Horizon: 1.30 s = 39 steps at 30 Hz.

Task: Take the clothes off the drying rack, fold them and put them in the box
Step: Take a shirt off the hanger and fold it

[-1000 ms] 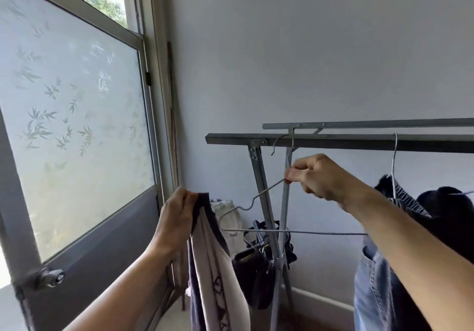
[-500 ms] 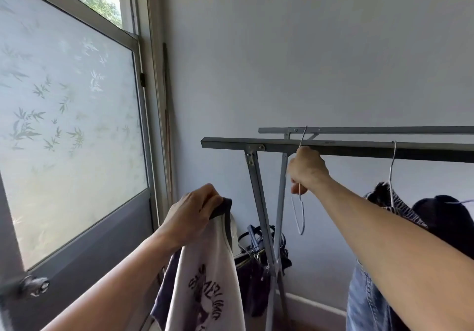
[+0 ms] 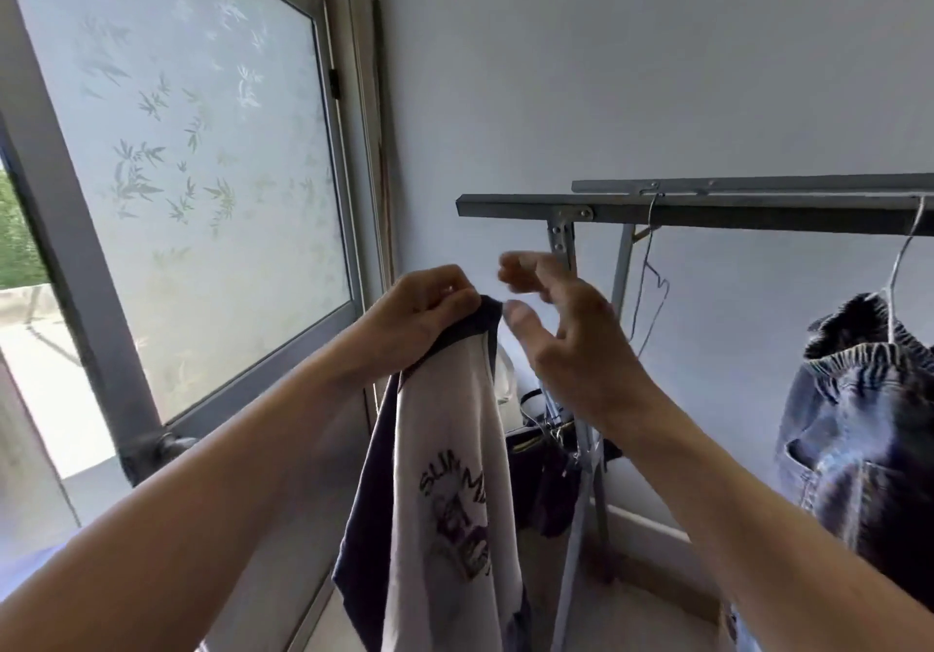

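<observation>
Left hand (image 3: 422, 310) grips the dark navy collar of a white T-shirt with navy sleeves and a dark printed graphic (image 3: 450, 490), fingers curled round the fabric; shirt hangs free below the hand, in front of the grey metal drying rack (image 3: 707, 214). Right hand (image 3: 566, 328) hovers just beside the collar, fingers loosely spread and holding nothing, slightly blurred. An empty thin wire hanger (image 3: 652, 287) hangs on the rack's rail; blue denim garment (image 3: 859, 424) hangs on another hanger at right.
</observation>
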Each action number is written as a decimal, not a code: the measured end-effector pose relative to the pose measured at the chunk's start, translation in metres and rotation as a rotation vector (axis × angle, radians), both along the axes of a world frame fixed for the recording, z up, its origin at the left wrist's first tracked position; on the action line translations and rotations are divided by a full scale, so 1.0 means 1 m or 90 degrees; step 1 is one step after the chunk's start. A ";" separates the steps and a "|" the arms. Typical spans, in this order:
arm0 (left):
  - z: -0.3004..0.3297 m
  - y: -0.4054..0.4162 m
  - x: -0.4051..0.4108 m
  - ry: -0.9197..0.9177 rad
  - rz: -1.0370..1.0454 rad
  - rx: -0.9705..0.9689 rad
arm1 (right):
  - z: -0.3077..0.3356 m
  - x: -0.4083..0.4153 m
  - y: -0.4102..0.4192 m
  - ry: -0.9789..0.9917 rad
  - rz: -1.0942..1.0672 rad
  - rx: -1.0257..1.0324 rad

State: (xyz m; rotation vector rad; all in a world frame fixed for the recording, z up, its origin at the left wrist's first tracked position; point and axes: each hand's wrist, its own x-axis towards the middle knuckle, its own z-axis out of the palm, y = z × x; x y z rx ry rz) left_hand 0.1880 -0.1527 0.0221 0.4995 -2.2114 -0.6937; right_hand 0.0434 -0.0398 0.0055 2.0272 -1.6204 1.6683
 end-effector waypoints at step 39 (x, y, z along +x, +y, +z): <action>-0.057 -0.003 0.091 0.071 0.143 0.268 | -0.073 -0.059 0.016 -0.210 -0.035 0.170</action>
